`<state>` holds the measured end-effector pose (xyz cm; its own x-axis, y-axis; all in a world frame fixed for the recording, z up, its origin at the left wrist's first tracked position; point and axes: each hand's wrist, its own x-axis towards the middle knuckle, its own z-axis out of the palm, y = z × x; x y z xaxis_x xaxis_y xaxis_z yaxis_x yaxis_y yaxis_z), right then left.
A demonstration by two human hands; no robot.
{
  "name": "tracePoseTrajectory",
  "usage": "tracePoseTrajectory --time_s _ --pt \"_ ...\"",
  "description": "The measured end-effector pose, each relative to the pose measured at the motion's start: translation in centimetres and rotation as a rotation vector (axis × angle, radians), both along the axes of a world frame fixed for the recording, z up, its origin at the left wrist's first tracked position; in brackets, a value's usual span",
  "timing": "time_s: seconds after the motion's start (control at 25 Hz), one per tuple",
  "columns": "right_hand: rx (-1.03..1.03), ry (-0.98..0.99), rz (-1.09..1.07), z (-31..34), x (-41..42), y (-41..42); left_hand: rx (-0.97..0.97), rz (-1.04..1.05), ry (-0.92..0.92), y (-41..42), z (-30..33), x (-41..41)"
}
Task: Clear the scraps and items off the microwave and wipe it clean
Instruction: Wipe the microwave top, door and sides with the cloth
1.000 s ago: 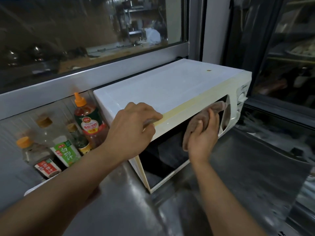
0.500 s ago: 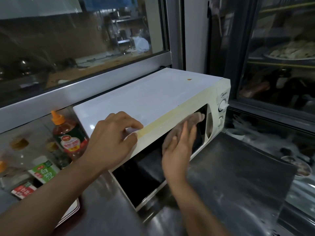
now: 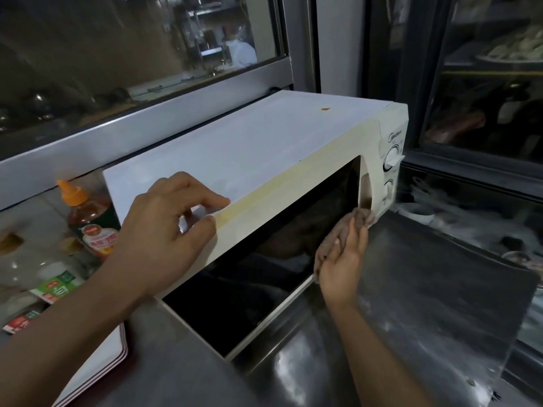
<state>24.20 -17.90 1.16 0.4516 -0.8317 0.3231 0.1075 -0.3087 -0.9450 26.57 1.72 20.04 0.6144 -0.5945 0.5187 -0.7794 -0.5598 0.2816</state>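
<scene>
Microwave (image 3: pixel 264 160) sits on the steel counter (image 3: pixel 426 304), its back against the window ledge and its door facing me at an angle. It is a boxy thing of painted sheet metal with a yellowed plastic front, a dark glossy door panel and two round dials on the right. I judge it heavy and stiff enough to stay put under a wipe, though its smooth feet could skate on the polished steel, so bracing it makes sense.

My left hand (image 3: pixel 164 227) rests on the front left corner of the top, fingers curled over the upper edge of the door frame, thumb against the front face; it steadies the box and clasps nothing else. My right hand (image 3: pixel 340 259) presses a brownish cloth (image 3: pixel 349 224) against the lower right edge of the door, near the handle recess, with my fingers lying along it and my thumb pinning it. The cloth is soft and limp, bunched into folds, and looks damp, though I cannot be sure.

The top is flat, matte and mostly bare, but one small orange crumb (image 3: pixel 324 108) lies near its far right corner, so I judge the top not finished.

At the counter's left edge stand a sauce bottle (image 3: pixel 88 218) with an orange cap and some blurred labelled bottles.
</scene>
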Motion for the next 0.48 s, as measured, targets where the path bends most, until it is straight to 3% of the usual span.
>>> tracePoseTrajectory --time_s 0.2,0.36,0.48 --pt "0.202 0.060 -0.024 2.0 -0.1 0.8 -0.024 0.002 0.021 0.0 0.3 -0.2" --pt "-0.045 -0.074 -0.081 7.0 0.5 2.2 -0.012 0.008 0.024 -0.1 0.2 -0.4" --pt "-0.013 -0.070 -0.097 6.0 1.2 3.3 -0.020 0.006 0.026 0.0 0.1 -0.1"
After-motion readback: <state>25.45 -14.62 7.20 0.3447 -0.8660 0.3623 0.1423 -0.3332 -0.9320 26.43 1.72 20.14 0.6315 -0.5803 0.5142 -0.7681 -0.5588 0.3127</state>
